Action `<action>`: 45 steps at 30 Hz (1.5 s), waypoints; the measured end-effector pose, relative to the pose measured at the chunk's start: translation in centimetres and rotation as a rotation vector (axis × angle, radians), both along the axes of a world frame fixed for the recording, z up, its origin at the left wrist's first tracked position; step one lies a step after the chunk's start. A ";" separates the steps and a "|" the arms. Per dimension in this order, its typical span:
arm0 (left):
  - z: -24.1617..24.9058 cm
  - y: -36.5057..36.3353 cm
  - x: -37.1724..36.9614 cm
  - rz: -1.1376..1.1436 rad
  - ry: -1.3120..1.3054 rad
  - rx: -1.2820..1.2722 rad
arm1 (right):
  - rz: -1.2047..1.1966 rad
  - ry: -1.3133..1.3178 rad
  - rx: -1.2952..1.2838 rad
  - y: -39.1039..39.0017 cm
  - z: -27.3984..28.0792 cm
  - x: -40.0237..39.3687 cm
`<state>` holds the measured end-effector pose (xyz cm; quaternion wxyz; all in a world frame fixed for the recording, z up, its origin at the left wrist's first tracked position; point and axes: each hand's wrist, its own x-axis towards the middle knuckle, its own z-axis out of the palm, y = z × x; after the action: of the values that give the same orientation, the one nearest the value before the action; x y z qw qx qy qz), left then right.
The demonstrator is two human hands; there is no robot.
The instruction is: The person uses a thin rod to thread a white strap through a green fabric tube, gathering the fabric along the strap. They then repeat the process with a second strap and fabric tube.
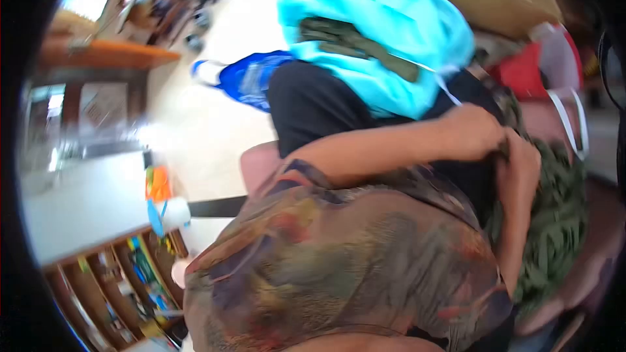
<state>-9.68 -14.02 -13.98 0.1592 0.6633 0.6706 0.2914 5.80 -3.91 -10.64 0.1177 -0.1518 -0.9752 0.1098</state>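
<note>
My left hand (475, 132) reaches across my lap to the right, its fingers closed. It meets my right hand (521, 156), also closed, beside my right thigh. Dark green fabric (512, 107) shows right at the fingers, and both hands seem to grip a strap of it; the grip itself is partly hidden and blurred. A heap of green fabric straps (554, 221) lies beside my right forearm. Across my knees rests a light blue plastic bag (385, 16) with several folded green straps (345, 42) on top.
An open cardboard box (482, 0) stands ahead on the right, near a red and white bag (548, 65) with white handles. A blue bag (251, 78) is by my left knee. At left are an orange-topped table (107, 54) and a compartmented wooden shelf (117, 280).
</note>
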 end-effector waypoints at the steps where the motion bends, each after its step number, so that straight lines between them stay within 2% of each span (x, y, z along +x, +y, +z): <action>1: 0.6 -0.5 -0.7 0.026 -0.012 -0.014 | -0.009 0.023 -0.020 0.0 -0.6 -0.7; 4: 0.8 -2.3 -2.6 0.058 -0.013 0.083 | 0.033 0.038 -0.047 0.8 -1.9 -1.6; 5: 1.2 -2.7 -3.9 0.051 0.117 0.086 | 0.033 0.029 -0.018 1.4 -2.4 -2.2; 7: 2.0 -4.3 -6.2 0.172 0.154 0.055 | -0.013 -0.028 0.057 2.9 -3.4 -0.9; 8: 3.0 -5.5 -7.9 0.186 0.214 0.071 | -0.015 0.038 0.106 3.6 -4.1 -0.1; 10: 4.6 -7.4 -11.4 0.211 0.264 -0.061 | -0.028 0.124 0.231 5.9 -4.7 1.6; 13: 4.3 -10.4 -14.5 0.315 0.408 -0.076 | -0.221 0.052 0.236 6.7 -2.9 4.8; 14: 3.3 -10.9 -15.0 0.316 0.345 0.093 | -0.257 0.070 0.270 7.2 -2.9 5.9; 15: 2.7 -10.8 -14.8 0.322 0.307 0.118 | -0.282 0.053 0.230 7.3 -2.4 6.2; 16: 2.0 -10.1 -14.0 0.338 0.123 0.061 | -0.303 0.047 0.184 6.8 -2.1 5.7; 18: -1.0 -7.9 -11.5 0.207 0.220 0.189 | -0.226 0.189 -0.014 5.1 -1.9 4.0; 19: -2.1 -6.5 -10.0 0.114 0.326 0.100 | -0.192 0.152 -0.028 4.0 -2.0 2.7; 22: -0.9 -4.0 -5.5 0.102 0.216 0.032 | -0.157 0.155 -0.080 1.8 -2.0 -0.2; 24: 1.2 -3.3 -3.6 0.189 0.108 0.196 | -0.169 0.168 -0.100 1.4 -1.8 -0.4; 27: 1.5 -2.0 -2.4 0.130 -0.023 0.172 | -0.197 0.171 -0.119 1.1 -1.2 -0.2; 31: 0.3 -0.2 -1.3 0.051 -0.059 0.185 | -0.198 0.181 -0.153 0.9 0.1 0.1; 34: 0.5 0.6 -1.2 0.103 -0.253 -0.054 | -0.210 0.254 -0.161 1.2 0.1 0.5; 37: 0.1 0.7 -1.6 0.076 -0.412 -0.039 | -0.360 0.332 -0.299 1.2 -0.4 0.4; 40: 1.3 0.0 -1.8 0.045 -0.370 -0.081 | -0.498 0.337 -0.402 1.8 -2.0 0.2; 43: 1.4 -1.1 -3.5 -0.050 -0.240 0.113 | -0.508 0.329 -0.381 3.2 -4.4 1.7; 45: 1.1 -3.0 -5.3 -0.063 -0.190 0.150 | -0.505 0.365 -0.347 3.9 -5.2 3.0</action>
<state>-14.98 -17.04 -12.85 0.1810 0.6636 0.6076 0.3971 8.82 0.02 -15.82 0.2861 -0.3835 -0.8367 0.2664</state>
